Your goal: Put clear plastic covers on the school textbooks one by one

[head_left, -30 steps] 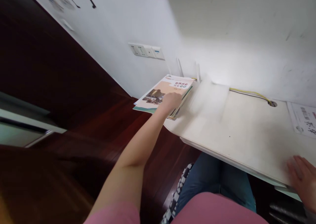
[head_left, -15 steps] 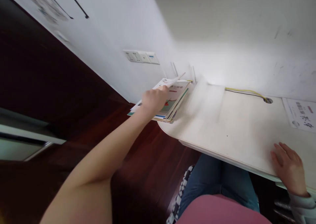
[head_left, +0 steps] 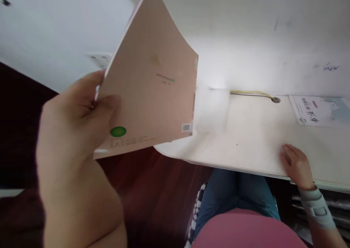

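Pinched at its left edge, a thin paperback book is held up in front of me by my left hand. Its beige-pink back cover faces me, with a green oval near the bottom left and a barcode label at the lower right. The book hides the far left end of the desk. My right hand lies on the white desk near its front edge, fingers stretched out and holding nothing. Another booklet, white with dark Chinese characters, lies at the back right of the desk.
A yellow and a black cable run along the wall into a round desk hole. A wall socket shows partly behind the book. Below is a dark red wooden floor.
My left hand has lifted the book off the stack at the desk's left end and brought it close to my view. My right hand still rests on the desk.
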The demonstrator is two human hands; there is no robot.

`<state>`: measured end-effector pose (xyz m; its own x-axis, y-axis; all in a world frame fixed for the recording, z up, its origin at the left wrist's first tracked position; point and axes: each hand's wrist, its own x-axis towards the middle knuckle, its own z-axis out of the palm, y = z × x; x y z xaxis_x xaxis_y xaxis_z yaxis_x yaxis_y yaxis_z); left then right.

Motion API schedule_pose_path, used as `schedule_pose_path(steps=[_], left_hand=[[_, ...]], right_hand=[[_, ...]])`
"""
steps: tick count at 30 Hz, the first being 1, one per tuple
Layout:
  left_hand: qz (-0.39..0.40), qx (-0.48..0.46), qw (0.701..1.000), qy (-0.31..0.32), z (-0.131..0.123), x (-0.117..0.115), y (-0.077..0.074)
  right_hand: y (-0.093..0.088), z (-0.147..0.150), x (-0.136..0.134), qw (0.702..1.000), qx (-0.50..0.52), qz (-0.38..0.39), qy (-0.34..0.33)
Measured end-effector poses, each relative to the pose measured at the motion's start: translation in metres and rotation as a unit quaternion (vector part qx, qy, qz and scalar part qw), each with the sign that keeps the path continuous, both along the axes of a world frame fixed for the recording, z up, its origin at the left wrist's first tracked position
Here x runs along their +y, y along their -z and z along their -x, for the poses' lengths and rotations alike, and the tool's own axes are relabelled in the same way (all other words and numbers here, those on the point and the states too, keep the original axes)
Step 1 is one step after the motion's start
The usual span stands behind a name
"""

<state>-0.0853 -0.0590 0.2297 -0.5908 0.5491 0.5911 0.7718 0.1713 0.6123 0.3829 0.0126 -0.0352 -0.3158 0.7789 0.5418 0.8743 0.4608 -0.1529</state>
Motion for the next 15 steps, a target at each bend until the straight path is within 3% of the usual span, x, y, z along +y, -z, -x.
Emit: schedule_pose_path(steps=[3, 6, 8, 10, 13, 15], left_hand=[[-0.011, -0.031, 0.996, 0.088, -0.017, 0.012, 0.019], [-0.052, -0.19, 0.963, 0.186, -0.041, 0.037, 0.051], [-0.03, -0.331, 0.897, 0.293, -0.063, 0.06, 0.081], [-0.001, -0.45, 0.822, 0.349, -0.087, 0.083, 0.116], [0.097, -0.591, 0.709, 0.373, -0.119, 0.111, 0.164], [0.13, -0.633, 0.667, 0.371, -0.133, 0.122, 0.187]], right_hand=[[-0.001, 0.002, 0.0, 1.0, 0.003, 0.014, -0.004], [-0.002, 0.003, -0.001, 1.0, 0.008, 0.02, 0.0], [-0.003, 0.003, -0.001, 1.0, 0.014, 0.022, 0.003], [-0.004, 0.004, -0.001, 1.0, 0.017, 0.024, 0.001], [-0.007, 0.006, -0.002, 0.999, 0.018, 0.027, 0.002], [-0.008, 0.006, -0.002, 0.999, 0.018, 0.029, 0.0]])
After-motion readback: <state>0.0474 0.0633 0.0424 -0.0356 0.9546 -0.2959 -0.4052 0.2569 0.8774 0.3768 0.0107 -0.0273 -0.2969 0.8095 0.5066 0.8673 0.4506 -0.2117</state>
